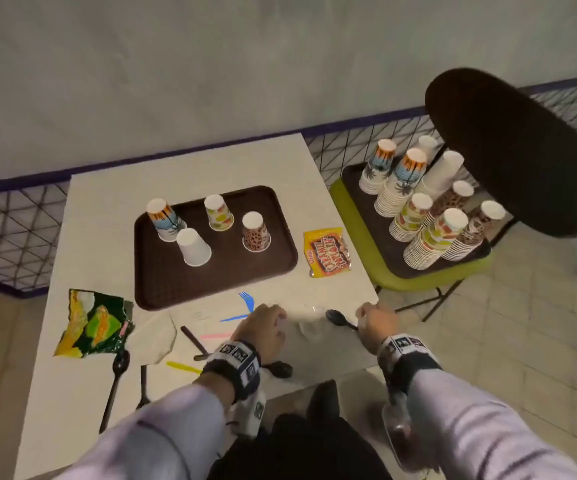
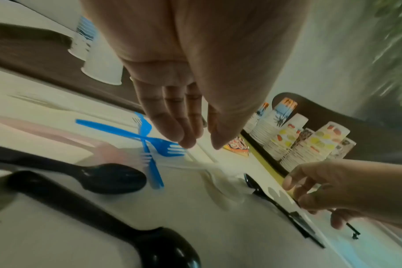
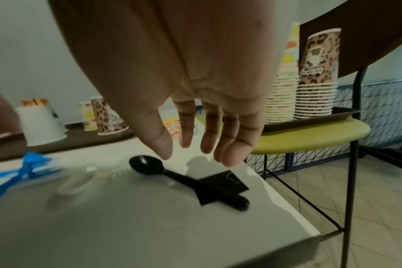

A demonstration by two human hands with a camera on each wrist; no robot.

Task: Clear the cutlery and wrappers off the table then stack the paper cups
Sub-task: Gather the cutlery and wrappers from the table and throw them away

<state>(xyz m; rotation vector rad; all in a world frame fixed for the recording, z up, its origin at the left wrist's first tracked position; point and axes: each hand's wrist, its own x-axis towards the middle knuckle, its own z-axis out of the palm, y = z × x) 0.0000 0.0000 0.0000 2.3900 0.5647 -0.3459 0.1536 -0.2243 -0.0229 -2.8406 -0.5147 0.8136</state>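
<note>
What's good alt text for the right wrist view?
The right hand hovers open, fingers pointing down, above a black plastic spoon near the white table's edge. Blurred blue forks lie at left; cup stacks stand on a tray on a green chair at right.

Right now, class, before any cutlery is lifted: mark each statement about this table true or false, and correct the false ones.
1. Four paper cups stand upside down on the brown tray. True.
2. The right hand grips the black spoon. False: its fingers hang open above the spoon, holding nothing.
3. Two blue forks lie crossed on the table. True.
4. The green wrapper lies on the tray. False: it lies on the table, left of the tray.
5. The left hand holds a cup. False: it is open above the cutlery.
</note>
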